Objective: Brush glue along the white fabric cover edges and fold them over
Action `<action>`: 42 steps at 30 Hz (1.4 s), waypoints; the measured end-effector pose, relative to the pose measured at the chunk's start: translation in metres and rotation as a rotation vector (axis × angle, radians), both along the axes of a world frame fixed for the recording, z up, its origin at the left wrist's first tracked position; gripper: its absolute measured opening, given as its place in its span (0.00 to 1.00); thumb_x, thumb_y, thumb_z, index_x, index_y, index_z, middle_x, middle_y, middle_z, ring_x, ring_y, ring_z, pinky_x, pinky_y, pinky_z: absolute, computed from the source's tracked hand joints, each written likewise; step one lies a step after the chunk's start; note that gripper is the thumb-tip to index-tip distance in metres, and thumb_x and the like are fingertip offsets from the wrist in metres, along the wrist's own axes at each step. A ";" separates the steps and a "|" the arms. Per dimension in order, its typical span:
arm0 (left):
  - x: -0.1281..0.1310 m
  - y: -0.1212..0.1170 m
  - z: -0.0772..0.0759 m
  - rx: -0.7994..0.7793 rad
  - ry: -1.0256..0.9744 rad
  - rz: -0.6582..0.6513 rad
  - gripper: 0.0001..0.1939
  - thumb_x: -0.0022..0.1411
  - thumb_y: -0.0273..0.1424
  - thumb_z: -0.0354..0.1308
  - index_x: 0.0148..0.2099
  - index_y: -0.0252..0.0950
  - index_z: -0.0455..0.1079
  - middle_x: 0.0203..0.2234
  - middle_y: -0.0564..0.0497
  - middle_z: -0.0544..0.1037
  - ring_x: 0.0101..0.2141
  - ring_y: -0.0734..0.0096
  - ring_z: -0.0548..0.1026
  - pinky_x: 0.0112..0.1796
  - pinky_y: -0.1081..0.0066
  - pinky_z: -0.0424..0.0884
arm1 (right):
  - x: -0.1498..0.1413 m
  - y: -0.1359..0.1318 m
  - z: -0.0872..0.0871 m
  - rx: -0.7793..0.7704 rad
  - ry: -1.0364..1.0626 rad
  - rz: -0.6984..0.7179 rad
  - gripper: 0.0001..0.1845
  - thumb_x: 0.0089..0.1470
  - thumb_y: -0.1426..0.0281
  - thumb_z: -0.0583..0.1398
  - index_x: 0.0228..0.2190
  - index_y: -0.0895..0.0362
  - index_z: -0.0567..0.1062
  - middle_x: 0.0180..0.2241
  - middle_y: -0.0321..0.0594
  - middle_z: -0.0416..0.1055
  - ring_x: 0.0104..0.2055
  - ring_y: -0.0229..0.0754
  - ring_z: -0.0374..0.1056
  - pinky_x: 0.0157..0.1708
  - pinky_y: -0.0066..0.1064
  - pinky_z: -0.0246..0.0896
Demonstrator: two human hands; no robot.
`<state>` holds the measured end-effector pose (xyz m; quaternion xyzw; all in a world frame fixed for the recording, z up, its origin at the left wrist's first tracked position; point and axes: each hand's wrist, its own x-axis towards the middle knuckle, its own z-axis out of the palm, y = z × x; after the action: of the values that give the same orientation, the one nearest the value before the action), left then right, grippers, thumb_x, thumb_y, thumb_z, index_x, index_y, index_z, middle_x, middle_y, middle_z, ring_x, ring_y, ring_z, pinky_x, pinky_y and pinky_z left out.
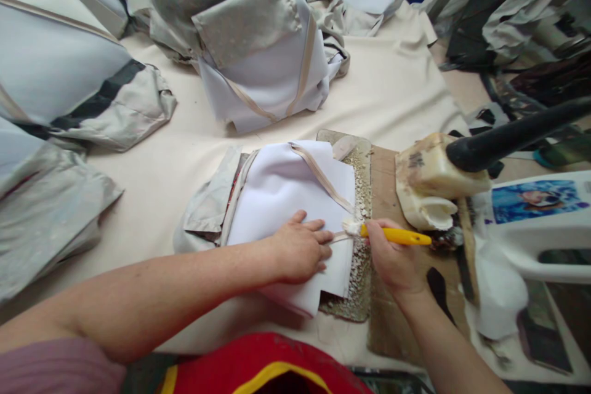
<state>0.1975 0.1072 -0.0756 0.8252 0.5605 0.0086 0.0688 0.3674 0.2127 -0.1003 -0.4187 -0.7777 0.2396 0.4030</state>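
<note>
My left hand lies flat with its fingers spread on a white fabric piece with beige tape strips. Grey cloth is attached at the piece's left side. In my right hand is a paintbrush with a yellow handle. Its whitish bristles touch the right edge of the white piece, near the end of a tape strip. Beneath that edge lies a board crusted with dried glue-like residue.
A cut plastic container with a black tube stands right of a cardboard sheet. Several part-sewn white and grey fabric pieces lie at the back and left. A white plastic item and a dark flat object are at the right.
</note>
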 end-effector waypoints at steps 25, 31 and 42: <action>0.005 -0.001 -0.007 -0.011 0.015 0.029 0.12 0.64 0.38 0.50 0.46 0.44 0.70 0.56 0.52 0.66 0.56 0.58 0.59 0.53 0.49 0.49 | 0.024 -0.006 -0.016 0.147 -0.022 0.206 0.13 0.56 0.66 0.54 0.21 0.57 0.69 0.19 0.35 0.65 0.22 0.37 0.63 0.25 0.29 0.57; 0.006 -0.003 -0.007 -0.013 0.018 0.038 0.12 0.64 0.37 0.50 0.47 0.45 0.70 0.56 0.53 0.66 0.57 0.59 0.58 0.54 0.50 0.47 | 0.050 -0.052 -0.029 0.004 -0.090 0.276 0.16 0.57 0.65 0.53 0.21 0.56 0.69 0.18 0.34 0.65 0.21 0.36 0.62 0.24 0.28 0.55; 0.005 0.001 -0.012 -0.016 0.008 0.046 0.13 0.64 0.38 0.49 0.48 0.46 0.69 0.57 0.54 0.65 0.58 0.59 0.57 0.54 0.49 0.45 | 0.043 -0.052 -0.037 -0.196 0.039 0.056 0.15 0.55 0.60 0.55 0.23 0.56 0.71 0.19 0.35 0.67 0.23 0.39 0.64 0.26 0.29 0.59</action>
<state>0.2028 0.1082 -0.0880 0.8115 0.5799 0.0023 0.0726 0.4102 0.1611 -0.1378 -0.4294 -0.7540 0.3338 0.3684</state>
